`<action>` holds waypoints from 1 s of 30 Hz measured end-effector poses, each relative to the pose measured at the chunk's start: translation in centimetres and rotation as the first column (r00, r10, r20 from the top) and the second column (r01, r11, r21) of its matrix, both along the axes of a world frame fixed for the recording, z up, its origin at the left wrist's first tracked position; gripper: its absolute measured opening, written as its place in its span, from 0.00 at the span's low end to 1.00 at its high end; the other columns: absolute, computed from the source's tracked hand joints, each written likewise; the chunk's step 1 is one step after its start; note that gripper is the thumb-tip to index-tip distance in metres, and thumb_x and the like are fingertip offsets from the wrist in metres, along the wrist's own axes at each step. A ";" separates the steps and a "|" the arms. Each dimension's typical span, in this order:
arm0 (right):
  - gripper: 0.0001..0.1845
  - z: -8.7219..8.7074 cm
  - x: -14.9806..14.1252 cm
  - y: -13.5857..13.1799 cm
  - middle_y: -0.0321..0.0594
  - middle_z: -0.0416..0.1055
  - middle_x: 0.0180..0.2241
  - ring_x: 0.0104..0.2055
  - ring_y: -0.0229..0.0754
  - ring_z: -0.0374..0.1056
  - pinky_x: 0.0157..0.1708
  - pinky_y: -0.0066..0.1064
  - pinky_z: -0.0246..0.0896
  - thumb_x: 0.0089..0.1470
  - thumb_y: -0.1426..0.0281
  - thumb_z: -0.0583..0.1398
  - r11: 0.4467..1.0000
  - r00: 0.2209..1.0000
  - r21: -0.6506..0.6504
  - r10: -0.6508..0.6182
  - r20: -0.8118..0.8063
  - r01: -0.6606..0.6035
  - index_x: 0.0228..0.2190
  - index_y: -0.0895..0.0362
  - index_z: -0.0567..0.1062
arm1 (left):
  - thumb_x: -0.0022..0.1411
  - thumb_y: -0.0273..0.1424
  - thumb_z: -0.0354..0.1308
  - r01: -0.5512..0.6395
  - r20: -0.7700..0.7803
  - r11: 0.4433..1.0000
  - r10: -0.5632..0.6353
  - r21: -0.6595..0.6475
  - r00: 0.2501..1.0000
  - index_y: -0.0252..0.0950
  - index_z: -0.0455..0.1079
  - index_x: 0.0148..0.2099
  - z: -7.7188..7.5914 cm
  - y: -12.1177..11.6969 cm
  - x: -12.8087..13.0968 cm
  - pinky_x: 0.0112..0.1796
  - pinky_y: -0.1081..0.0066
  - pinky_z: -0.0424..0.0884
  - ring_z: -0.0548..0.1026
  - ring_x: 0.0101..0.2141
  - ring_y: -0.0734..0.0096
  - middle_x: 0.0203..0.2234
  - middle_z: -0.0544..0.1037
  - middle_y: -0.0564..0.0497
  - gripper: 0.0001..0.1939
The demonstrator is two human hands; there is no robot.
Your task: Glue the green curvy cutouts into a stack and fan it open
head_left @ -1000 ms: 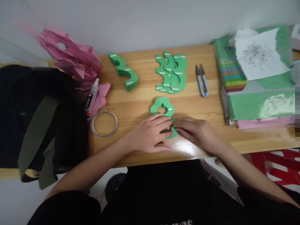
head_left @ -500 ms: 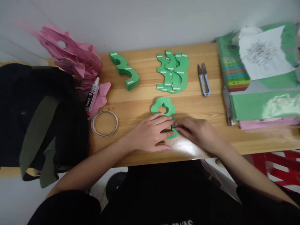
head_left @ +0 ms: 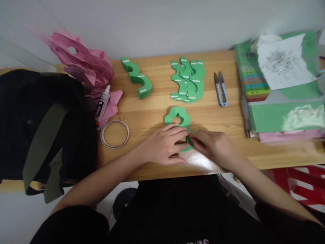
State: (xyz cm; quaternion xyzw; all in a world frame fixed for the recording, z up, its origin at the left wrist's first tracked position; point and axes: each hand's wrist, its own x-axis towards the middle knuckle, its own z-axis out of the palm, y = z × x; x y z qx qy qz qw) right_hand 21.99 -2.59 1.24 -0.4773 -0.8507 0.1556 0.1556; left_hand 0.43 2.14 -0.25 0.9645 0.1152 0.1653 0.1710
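My left hand (head_left: 167,144) lies flat, fingers spread, over the lower part of a green paper cutout (head_left: 177,113) with scalloped edges and a hole. At that piece's right edge, my right hand (head_left: 213,144) pinches its inner edge between thumb and forefinger; the fingertips partly hide the spot. Behind them is an overlapping group of green cutouts (head_left: 199,86) bearing white strips. A stack of curved green cutouts (head_left: 146,82), also with white strips, sits to its left. Blue-handled thread snips (head_left: 221,89) rest to the right with blades apart.
A roll of tape (head_left: 102,137) lies left of my hands, near a B-7000 glue tube (head_left: 103,105) and crumpled pink paper (head_left: 88,64). A dark bag (head_left: 15,135) covers the left end. Green paper packs (head_left: 286,115) and a torn white sheet (head_left: 279,67) occupy the right.
The whole view has shifted slightly, with things appearing a little lower and to the right. Both hands keep nearly the same places on the green cutout.
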 end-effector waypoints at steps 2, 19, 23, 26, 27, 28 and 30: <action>0.14 0.2 0.1 0.3 0.40 0.74 0.23 0.23 0.36 0.68 0.22 0.26 0.59 0.61 0.70 0.52 0.999 0.998 -0.045 -0.005 -0.070 0.002 0.29 0.59 0.75 | 0.65 0.48 0.51 0.000 0.012 1.000 0.000 0.001 1.000 0.35 0.75 0.47 -0.1 0.0 0.0 0.54 0.54 0.64 0.69 0.54 0.54 0.50 0.74 0.38 0.23; 0.05 6.6 11.6 8.5 0.38 0.71 0.20 0.20 0.34 0.65 0.24 0.25 0.58 0.52 0.73 0.60 0.511 0.520 -0.181 -0.854 0.003 0.840 0.32 0.61 0.74 | 0.63 0.35 0.55 -0.079 0.092 0.997 0.078 0.007 0.993 0.38 0.75 0.45 -0.4 -0.6 -0.2 0.52 0.56 0.67 0.70 0.52 0.58 0.49 0.74 0.41 0.12; 0.06 8.2 15.1 12.5 0.40 0.71 0.20 0.21 0.35 0.65 0.26 0.27 0.56 0.54 0.74 0.57 0.458 0.462 -0.060 -0.880 0.109 0.887 0.32 0.63 0.75 | 0.63 0.35 0.55 -0.081 0.151 0.996 0.075 0.031 0.986 0.39 0.75 0.46 -1.0 -0.7 -0.1 0.51 0.56 0.67 0.71 0.50 0.60 0.48 0.75 0.43 0.12; 0.05 8.4 16.7 14.3 0.40 0.70 0.16 0.20 0.36 0.63 0.27 0.29 0.53 0.50 0.77 0.59 0.492 0.486 0.011 -0.863 0.140 0.870 0.26 0.63 0.76 | 0.62 0.36 0.55 -0.083 0.128 0.996 0.077 0.041 0.989 0.40 0.75 0.46 -1.3 -0.7 -0.1 0.52 0.56 0.67 0.71 0.51 0.60 0.49 0.74 0.43 0.13; 0.05 8.2 17.1 14.7 0.39 0.69 0.15 0.20 0.36 0.63 0.27 0.29 0.52 0.49 0.78 0.60 0.511 0.501 0.036 -0.852 0.152 0.859 0.24 0.62 0.76 | 0.62 0.37 0.56 -0.084 0.120 0.995 0.079 0.045 0.990 0.40 0.74 0.46 -1.5 -0.7 -0.1 0.52 0.56 0.67 0.70 0.51 0.60 0.49 0.74 0.43 0.13; 0.06 8.1 17.5 15.0 0.39 0.69 0.14 0.20 0.36 0.62 0.26 0.29 0.51 0.47 0.78 0.61 0.532 0.517 0.065 -0.840 0.162 0.844 0.22 0.62 0.76 | 0.62 0.37 0.56 -0.085 0.115 0.995 0.079 0.049 0.990 0.40 0.74 0.46 -1.6 -0.7 -0.1 0.52 0.56 0.67 0.70 0.51 0.60 0.49 0.74 0.44 0.13; 0.08 7.7 18.3 15.4 0.38 0.68 0.12 0.19 0.36 0.61 0.25 0.29 0.49 0.46 0.77 0.62 0.560 0.537 0.176 -0.828 0.162 0.810 0.18 0.61 0.76 | 0.61 0.37 0.56 -0.085 0.110 0.995 0.079 0.056 0.991 0.41 0.74 0.46 -1.7 -0.6 -0.1 0.52 0.56 0.67 0.70 0.51 0.59 0.49 0.74 0.44 0.13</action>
